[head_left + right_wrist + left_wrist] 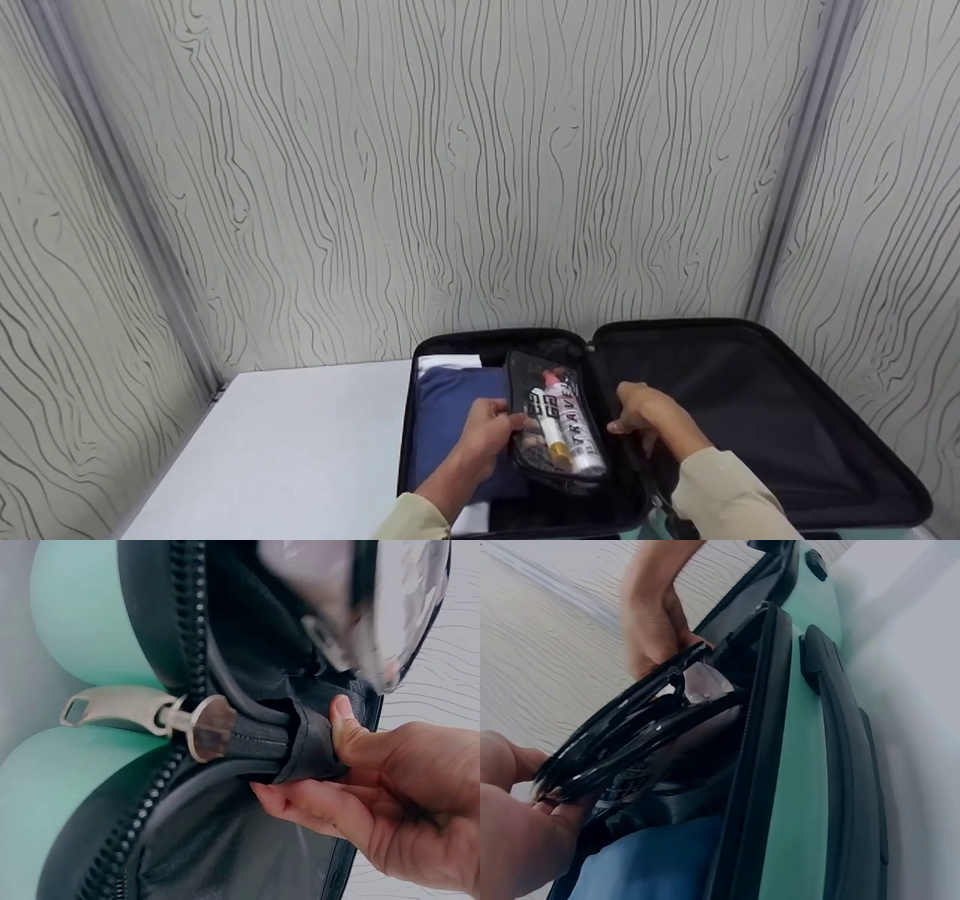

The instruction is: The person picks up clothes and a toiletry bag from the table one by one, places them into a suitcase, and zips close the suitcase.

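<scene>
A clear travel pouch (pixel 566 424) with black trim leans inside the left half of an open suitcase (pixel 652 330). Through its front show a bottle with a pink cap and a white tube with a gold cap. My left hand (pixel 482 437) pinches the pouch's left edge between thumb and fingers. At the fold between the suitcase halves, my right hand (pixel 654 418) pinches a piece of black lining fabric (pixel 315 739), just right of the pouch. Folded blue clothing (pixel 450 412) lies under and beside my left hand.
White cloth (pixel 448 362) shows at the clothing's edges. The lined lid (pixel 735 420) lies spread to the right. A metal zipper pull (pixel 124 705) sits at the hinge of the mint-green shell (pixel 795 787). A white table (pixel 300 450) extends left; patterned panels (pixel 480 165) stand behind.
</scene>
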Demonstrator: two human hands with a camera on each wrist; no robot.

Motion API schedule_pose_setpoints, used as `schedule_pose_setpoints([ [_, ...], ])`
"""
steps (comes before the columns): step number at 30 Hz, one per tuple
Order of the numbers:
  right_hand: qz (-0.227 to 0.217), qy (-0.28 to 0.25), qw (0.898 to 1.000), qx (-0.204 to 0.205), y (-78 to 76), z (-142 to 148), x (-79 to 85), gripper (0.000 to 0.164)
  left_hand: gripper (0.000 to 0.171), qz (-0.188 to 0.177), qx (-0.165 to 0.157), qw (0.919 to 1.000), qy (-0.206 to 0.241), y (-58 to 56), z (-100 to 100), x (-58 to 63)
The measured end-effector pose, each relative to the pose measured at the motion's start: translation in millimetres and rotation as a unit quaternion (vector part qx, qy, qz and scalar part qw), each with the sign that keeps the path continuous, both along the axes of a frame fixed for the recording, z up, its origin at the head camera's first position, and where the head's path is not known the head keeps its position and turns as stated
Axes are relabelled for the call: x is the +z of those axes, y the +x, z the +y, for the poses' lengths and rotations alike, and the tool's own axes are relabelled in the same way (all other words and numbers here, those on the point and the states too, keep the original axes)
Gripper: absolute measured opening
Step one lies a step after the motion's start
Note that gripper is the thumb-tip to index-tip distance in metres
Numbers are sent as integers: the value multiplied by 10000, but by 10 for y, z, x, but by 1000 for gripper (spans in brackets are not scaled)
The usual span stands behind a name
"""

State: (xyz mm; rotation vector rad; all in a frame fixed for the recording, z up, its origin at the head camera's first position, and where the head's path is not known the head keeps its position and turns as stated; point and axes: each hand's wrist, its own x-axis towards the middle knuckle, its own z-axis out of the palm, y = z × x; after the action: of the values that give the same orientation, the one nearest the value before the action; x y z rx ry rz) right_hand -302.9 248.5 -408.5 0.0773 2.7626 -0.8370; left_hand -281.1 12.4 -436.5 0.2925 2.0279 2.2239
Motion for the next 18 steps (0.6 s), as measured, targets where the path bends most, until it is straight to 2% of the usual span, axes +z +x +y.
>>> schedule_pose_setpoints([
  [6,-104,68,9999,20,29,-52,33,20,21,-177,-42,9998,-84,-5,94,-34],
  [12,-165,-124,9998,18,97,-64,69,17,18,-263,-195,9991,-251,-3,155,-136],
  [18,-3,205,9995,238,150,-94,140,16,20,-351,-237,9988,-240,9,154,-227],
])
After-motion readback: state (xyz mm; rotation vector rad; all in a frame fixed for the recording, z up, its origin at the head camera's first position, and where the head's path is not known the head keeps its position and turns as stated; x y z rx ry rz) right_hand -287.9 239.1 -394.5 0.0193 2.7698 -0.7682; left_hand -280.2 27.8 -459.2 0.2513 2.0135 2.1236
